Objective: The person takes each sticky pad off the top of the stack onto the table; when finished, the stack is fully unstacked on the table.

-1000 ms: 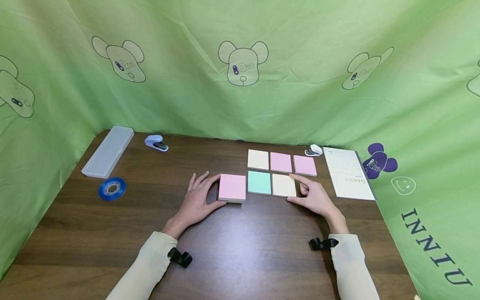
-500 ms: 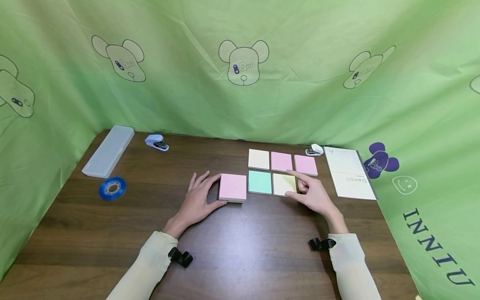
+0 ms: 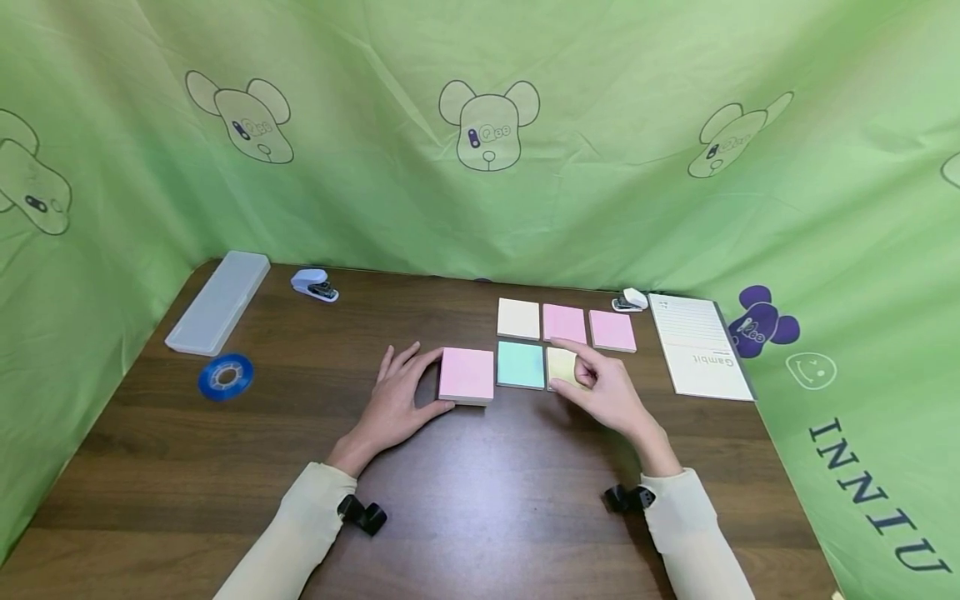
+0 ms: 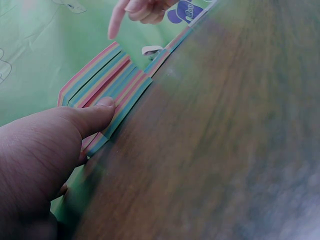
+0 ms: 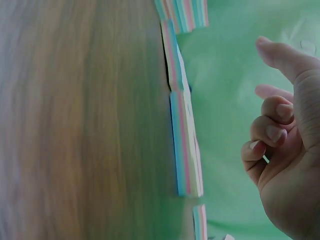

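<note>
My left hand (image 3: 393, 400) grips a thick stack of sticky note pads (image 3: 466, 375) with a pink top, standing on the table. In the left wrist view its thumb (image 4: 97, 116) lies against the stack's layered, multicoloured side. To the right of the stack is a mint green sticky note pad (image 3: 520, 364), then a pale yellow one (image 3: 559, 367). Over the yellow pad hovers my right hand (image 3: 611, 392), thumb and forefinger spread apart, the other fingers folded in. The right wrist view shows nothing between these fingers, and the hand partly hides the yellow pad in the head view.
Behind lie a cream pad (image 3: 517, 318) and two pink pads (image 3: 563, 322). A white stapler (image 3: 630, 300) and a notepad (image 3: 701, 346) sit at the right. At the left are a plastic case (image 3: 219, 304), a blue stapler (image 3: 314, 285) and blue tape (image 3: 226, 377).
My right hand has moved left from the yellow pad's right edge to above it, its fingertips now nearer the green pad. The left hand and its stack have stayed put.
</note>
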The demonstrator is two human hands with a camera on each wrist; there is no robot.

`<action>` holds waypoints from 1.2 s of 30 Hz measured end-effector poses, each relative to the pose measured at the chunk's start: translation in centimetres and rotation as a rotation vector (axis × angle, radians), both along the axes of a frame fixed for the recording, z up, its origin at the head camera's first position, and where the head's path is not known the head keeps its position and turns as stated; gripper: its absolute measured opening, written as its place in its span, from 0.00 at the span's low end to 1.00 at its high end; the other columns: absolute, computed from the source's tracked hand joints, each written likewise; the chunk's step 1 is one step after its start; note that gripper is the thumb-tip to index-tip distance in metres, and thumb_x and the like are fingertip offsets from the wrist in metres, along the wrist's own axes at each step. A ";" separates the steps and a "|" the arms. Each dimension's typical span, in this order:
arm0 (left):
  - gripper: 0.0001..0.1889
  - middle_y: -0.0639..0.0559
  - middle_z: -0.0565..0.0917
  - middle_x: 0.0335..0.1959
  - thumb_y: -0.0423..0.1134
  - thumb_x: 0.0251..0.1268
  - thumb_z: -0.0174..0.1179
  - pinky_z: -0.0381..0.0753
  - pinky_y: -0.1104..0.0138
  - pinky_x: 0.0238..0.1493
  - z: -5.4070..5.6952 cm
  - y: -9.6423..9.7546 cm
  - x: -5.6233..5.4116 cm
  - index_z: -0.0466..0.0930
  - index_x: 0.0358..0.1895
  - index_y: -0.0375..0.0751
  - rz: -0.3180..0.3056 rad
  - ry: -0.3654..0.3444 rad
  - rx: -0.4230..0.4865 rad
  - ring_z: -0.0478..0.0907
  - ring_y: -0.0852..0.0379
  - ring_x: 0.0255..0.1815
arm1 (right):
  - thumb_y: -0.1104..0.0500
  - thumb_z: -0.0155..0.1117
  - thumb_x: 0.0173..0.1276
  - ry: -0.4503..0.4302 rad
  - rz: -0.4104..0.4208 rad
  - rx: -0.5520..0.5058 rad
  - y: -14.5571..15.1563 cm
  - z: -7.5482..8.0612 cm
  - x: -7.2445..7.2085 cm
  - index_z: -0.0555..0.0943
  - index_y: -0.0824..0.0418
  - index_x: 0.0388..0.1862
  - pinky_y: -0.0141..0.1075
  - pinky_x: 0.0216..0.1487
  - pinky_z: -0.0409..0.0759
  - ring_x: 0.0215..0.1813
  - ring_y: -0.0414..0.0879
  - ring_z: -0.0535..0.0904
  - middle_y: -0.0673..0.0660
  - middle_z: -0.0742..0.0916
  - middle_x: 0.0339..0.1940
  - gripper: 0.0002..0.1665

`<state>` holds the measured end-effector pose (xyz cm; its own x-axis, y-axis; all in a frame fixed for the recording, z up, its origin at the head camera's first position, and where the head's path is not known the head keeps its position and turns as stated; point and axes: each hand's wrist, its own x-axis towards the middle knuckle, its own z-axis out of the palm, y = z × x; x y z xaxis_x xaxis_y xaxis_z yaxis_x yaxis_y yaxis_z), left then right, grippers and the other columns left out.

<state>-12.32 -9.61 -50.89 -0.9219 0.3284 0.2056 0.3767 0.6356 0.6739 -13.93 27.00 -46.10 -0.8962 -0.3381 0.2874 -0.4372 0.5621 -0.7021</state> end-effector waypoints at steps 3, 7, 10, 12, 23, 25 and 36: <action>0.47 0.42 0.78 0.80 0.50 0.64 0.82 0.36 0.39 0.91 0.0 0.0 0.0 0.71 0.83 0.41 0.002 -0.002 0.000 0.61 0.35 0.88 | 0.62 0.83 0.67 0.020 0.023 -0.011 -0.8 0.0 0.0 0.85 0.61 0.70 0.31 0.33 0.64 0.27 0.33 0.60 0.44 0.67 0.21 0.32; 0.47 0.41 0.78 0.79 0.50 0.64 0.82 0.36 0.38 0.91 -0.1 0.0 0.1 0.71 0.83 0.41 0.008 -0.004 -0.002 0.61 0.34 0.88 | 0.61 0.83 0.67 0.023 0.048 -0.010 -1.9 -0.3 0.1 0.85 0.62 0.70 0.31 0.34 0.66 0.26 0.33 0.61 0.41 0.67 0.22 0.33; 0.46 0.42 0.78 0.80 0.50 0.65 0.82 0.36 0.38 0.91 -0.2 0.0 0.1 0.71 0.83 0.41 0.008 -0.006 -0.007 0.61 0.34 0.88 | 0.60 0.84 0.67 0.011 0.066 -0.006 -2.8 -0.3 0.3 0.85 0.63 0.71 0.32 0.35 0.67 0.27 0.33 0.61 0.39 0.66 0.23 0.34; 0.46 0.42 0.77 0.80 0.51 0.65 0.81 0.36 0.38 0.91 -0.2 0.1 0.0 0.71 0.84 0.42 0.007 -0.007 -0.011 0.60 0.35 0.88 | 0.60 0.85 0.66 -0.001 0.076 -0.006 -3.5 -0.2 0.4 0.85 0.63 0.71 0.32 0.36 0.67 0.28 0.33 0.62 0.39 0.66 0.23 0.34; 0.46 0.42 0.77 0.80 0.51 0.65 0.81 0.35 0.37 0.91 -0.2 0.1 0.0 0.71 0.84 0.42 0.006 -0.013 -0.013 0.60 0.35 0.88 | 0.52 0.86 0.65 -0.039 0.107 0.072 -6.7 0.2 0.2 0.83 0.60 0.74 0.32 0.39 0.72 0.27 0.34 0.65 0.39 0.71 0.23 0.40; 0.46 0.42 0.78 0.80 0.51 0.66 0.81 0.35 0.37 0.91 -0.2 0.1 0.0 0.71 0.84 0.42 0.006 -0.010 -0.016 0.60 0.35 0.88 | 0.50 0.87 0.64 -0.046 0.111 0.097 -7.2 0.3 0.1 0.83 0.57 0.75 0.33 0.38 0.71 0.27 0.34 0.66 0.40 0.72 0.23 0.42; 0.46 0.42 0.78 0.80 0.51 0.65 0.81 0.35 0.37 0.91 0.0 0.0 -0.1 0.71 0.83 0.41 0.004 -0.009 -0.019 0.60 0.34 0.88 | 0.38 0.89 0.58 -0.080 0.088 0.206 -9.2 -0.2 -0.3 0.80 0.49 0.79 0.36 0.36 0.68 0.32 0.39 0.68 0.45 0.75 0.30 0.52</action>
<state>-12.41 -9.57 -50.90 -0.9249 0.3288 0.1908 0.3682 0.6499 0.6649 -14.23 17.83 -46.27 -0.8777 -0.4601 0.1339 -0.4387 0.6591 -0.6108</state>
